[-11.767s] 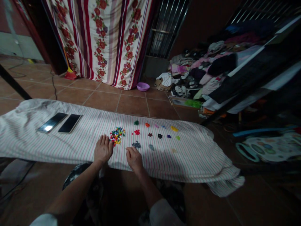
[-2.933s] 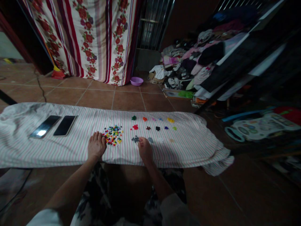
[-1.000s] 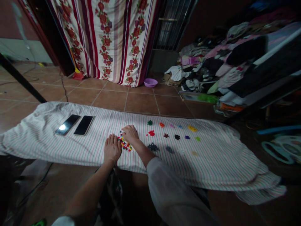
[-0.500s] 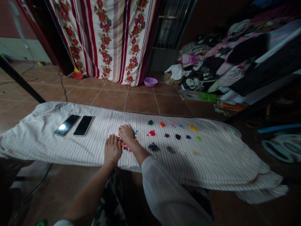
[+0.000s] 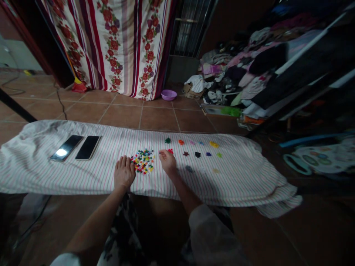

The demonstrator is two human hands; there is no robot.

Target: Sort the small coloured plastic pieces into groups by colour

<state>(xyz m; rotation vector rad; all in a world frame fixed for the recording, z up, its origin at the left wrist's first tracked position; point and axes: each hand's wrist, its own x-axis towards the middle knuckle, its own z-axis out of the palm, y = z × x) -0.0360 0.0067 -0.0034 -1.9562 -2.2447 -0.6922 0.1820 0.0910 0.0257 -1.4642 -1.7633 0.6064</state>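
Note:
My left hand (image 5: pixel 124 172) lies flat and open on the striped cloth (image 5: pixel 105 177), its fingertips at the left edge of a mixed pile of small coloured pieces (image 5: pixel 144 162). Just right of that pile is my right hand (image 5: pixel 168 162), fingers curled together in a pinch; whatever they hold is too small to make out. It partly hides a little red heap (image 5: pixel 170 151). Sorted heaps lie farther right: dark green (image 5: pixel 168 140), orange (image 5: pixel 181 142), yellow (image 5: pixel 213 144), brown (image 5: pixel 185 153), black (image 5: pixel 197 154) and grey (image 5: pixel 189 169) among them.
Two phones, a shiny one (image 5: pixel 66 148) and a dark one (image 5: pixel 88 147), lie on the left of the cloth. Beyond it are a purple basin (image 5: pixel 169 95), a floral curtain (image 5: pixel 119 48), a red broom (image 5: pixel 79 87) and a heap of clothes (image 5: pixel 238 70).
My right hand has moved right, off the mixed pile to beside the red heap, uncovering the pile. My left hand stays flat beside it. The whole view has shifted slightly.

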